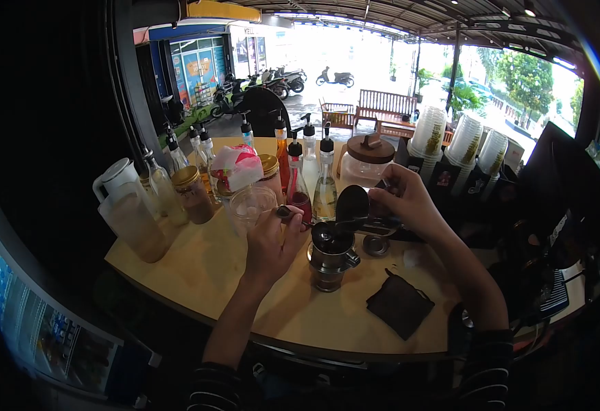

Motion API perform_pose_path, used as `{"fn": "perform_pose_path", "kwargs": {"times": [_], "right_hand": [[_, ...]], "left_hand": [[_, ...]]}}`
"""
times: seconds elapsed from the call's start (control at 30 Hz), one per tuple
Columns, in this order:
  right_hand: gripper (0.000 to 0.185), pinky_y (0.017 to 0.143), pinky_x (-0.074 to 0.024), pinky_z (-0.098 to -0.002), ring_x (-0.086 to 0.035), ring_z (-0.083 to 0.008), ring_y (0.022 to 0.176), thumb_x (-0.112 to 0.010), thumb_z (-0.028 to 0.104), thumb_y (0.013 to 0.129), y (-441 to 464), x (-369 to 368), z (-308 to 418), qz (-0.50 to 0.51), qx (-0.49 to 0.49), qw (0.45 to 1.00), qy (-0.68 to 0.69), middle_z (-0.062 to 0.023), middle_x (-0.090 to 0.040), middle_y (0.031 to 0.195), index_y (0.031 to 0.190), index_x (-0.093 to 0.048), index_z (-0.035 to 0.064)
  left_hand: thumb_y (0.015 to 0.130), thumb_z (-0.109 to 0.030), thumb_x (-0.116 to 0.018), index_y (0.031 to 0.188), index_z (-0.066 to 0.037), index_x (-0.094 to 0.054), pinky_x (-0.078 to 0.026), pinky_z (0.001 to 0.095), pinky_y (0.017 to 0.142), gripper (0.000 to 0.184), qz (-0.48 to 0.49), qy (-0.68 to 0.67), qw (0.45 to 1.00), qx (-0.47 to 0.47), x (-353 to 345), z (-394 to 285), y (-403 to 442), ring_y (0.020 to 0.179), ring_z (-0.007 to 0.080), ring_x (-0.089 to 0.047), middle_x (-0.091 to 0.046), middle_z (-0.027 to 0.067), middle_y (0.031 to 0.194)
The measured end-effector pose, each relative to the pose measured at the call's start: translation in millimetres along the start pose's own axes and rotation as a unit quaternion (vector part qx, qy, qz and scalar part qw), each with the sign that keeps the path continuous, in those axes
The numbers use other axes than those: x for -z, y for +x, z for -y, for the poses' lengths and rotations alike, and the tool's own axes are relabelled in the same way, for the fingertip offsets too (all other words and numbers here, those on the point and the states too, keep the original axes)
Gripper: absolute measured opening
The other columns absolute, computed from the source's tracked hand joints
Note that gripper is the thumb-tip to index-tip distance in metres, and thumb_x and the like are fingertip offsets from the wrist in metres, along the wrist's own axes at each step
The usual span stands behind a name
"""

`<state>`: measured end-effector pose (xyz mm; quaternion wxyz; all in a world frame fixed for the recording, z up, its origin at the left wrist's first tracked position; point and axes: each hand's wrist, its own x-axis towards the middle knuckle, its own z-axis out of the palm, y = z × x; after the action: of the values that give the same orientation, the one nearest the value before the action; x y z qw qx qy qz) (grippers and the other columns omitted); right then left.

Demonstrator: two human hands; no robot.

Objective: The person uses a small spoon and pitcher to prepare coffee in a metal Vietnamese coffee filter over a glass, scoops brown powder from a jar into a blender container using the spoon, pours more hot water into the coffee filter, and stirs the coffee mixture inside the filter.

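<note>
Pinching spoon handle in L hand, w/ narrow grip, angled down R from fingers toward mouth of metal cup. Holding dark container in R hand, tilted over cup, L of fingertips; can't tell exact R finger spacing.

You've got stacked plastic cups on your right, a dark cloth lying on the counter, translucent jug toward its left end. Lit fridge lower left. Outside: motorbikes, wooden bench.
</note>
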<state>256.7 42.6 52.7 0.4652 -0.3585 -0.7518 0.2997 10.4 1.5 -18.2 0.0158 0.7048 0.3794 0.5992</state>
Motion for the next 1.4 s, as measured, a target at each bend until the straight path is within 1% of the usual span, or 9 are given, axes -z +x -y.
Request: {"fn": "perform_pose_path", "kwargs": {"times": [0.4, 0.5, 0.73, 1.0, 1.2, 1.27, 1.3, 1.37, 1.4], "right_hand": [[0.021, 0.056, -0.0366, -0.0209, -0.04, -0.0021, 0.063, -0.069, 0.008, 0.081, 1, 2, 6, -0.01, -0.016, 0.999, -0.03, 0.0036, -0.047, 0.07, 0.081, -0.048, 0.002], [0.021, 0.057, -0.0377, -0.0204, -0.041, -0.0016, 0.064, -0.069, 0.007, 0.081, 4, 2, 3, -0.008, -0.017, 0.999, -0.029, 0.0037, -0.047, 0.071, 0.081, -0.048, 0.0022], [0.021, 0.058, -0.0396, -0.0203, -0.043, -0.0014, 0.066, -0.068, 0.006, 0.081, 9, -4, 7, -0.021, -0.019, 1.0, 0.005, 0.0028, -0.048, 0.071, 0.08, -0.048, 0.0021], [0.023, 0.056, -0.0374, -0.0206, -0.041, -0.0018, 0.064, -0.068, 0.008, 0.082, 14, 3, -1, -0.021, 0.002, 0.999, -0.045, 0.0026, -0.047, 0.069, 0.078, -0.046, 0.0032], [0.023, 0.054, -0.0358, -0.0199, -0.04, -0.0014, 0.063, -0.068, 0.007, 0.082, 9, 7, 9, -0.042, 0.001, 0.999, -0.033, 0.0037, -0.045, 0.069, 0.077, -0.046, 0.0041], [0.023, 0.054, -0.0359, -0.0197, -0.04, -0.0012, 0.063, -0.068, 0.006, 0.082, 8, 10, 7, -0.042, -0.002, 0.998, -0.042, 0.0039, -0.045, 0.069, 0.077, -0.046, 0.0042], [0.023, 0.054, -0.0361, -0.0195, -0.04, -0.0009, 0.063, -0.068, 0.006, 0.082, 8, 12, 6, -0.042, -0.005, 0.998, -0.05, 0.0041, -0.045, 0.069, 0.077, -0.045, 0.0043], [0.023, 0.054, -0.0359, -0.0194, -0.04, -0.0006, 0.063, -0.068, 0.006, 0.082, 7, 15, 2, -0.041, 0.003, 0.998, -0.05, 0.0043, -0.045, 0.069, 0.077, -0.045, 0.0045], [0.023, 0.054, -0.0356, -0.0193, -0.04, -0.0003, 0.062, -0.068, 0.006, 0.082, 7, 16, 2, -0.039, 0.01, 0.998, -0.05, 0.0044, -0.044, 0.069, 0.077, -0.045, 0.0046]], "left_hand": [[0.088, -0.008, -0.06, 0.095, -0.004, -0.059, -0.047, 0.0365, 0.069, 0.008, -0.012, 0.03, 0.999, -0.006, 6, -5, 5, 0.076, 0.0233, -0.062, -0.067, 0.0067, 0.071], [0.088, -0.007, -0.06, 0.095, -0.003, -0.059, -0.047, 0.0365, 0.069, 0.009, -0.009, 0.02, 1.0, 0.007, 7, -6, 4, 0.077, 0.0235, -0.062, -0.067, 0.0066, 0.071], [0.087, -0.007, -0.061, 0.097, -0.003, -0.06, -0.048, 0.0367, 0.069, 0.01, -0.012, 0.03, 0.999, -0.022, 5, -3, 1, 0.077, 0.0244, -0.062, -0.067, 0.0076, 0.074], [0.087, -0.006, -0.061, 0.096, -0.002, -0.06, -0.048, 0.0366, 0.068, 0.01, -0.015, 0.03, 0.999, -0.026, 5, -3, 2, 0.077, 0.0247, -0.063, -0.066, 0.0081, 0.074], [0.087, -0.007, -0.061, 0.095, -0.002, -0.06, -0.048, 0.037, 0.068, 0.009, -0.012, 0.025, 0.999, -0.02, 5, -1, 2, 0.077, 0.0249, -0.062, -0.066, 0.0079, 0.075], [0.09, -0.005, -0.058, 0.097, 0.0, -0.061, -0.052, 0.0289, 0.062, 0.009, -0.007, 0.061, 0.997, -0.053, 5, 4, 1, 0.072, 0.0181, -0.069, -0.065, 0.0115, 0.085], [0.09, -0.005, -0.058, 0.097, 0.0, -0.061, -0.052, 0.0289, 0.062, 0.009, -0.007, 0.06, 0.997, -0.053, 4, 3, 1, 0.072, 0.0181, -0.069, -0.065, 0.0115, 0.085], [0.088, -0.009, -0.061, 0.097, -0.002, -0.06, -0.048, 0.0379, 0.07, 0.012, -0.012, 0.038, 0.999, -0.035, 3, 0, 1, 0.077, 0.026, -0.062, -0.066, 0.0078, 0.075], [0.088, -0.009, -0.061, 0.097, -0.002, -0.06, -0.048, 0.0379, 0.07, 0.012, -0.013, 0.037, 0.999, -0.035, 3, -1, 1, 0.077, 0.026, -0.062, -0.066, 0.0078, 0.075]]}}
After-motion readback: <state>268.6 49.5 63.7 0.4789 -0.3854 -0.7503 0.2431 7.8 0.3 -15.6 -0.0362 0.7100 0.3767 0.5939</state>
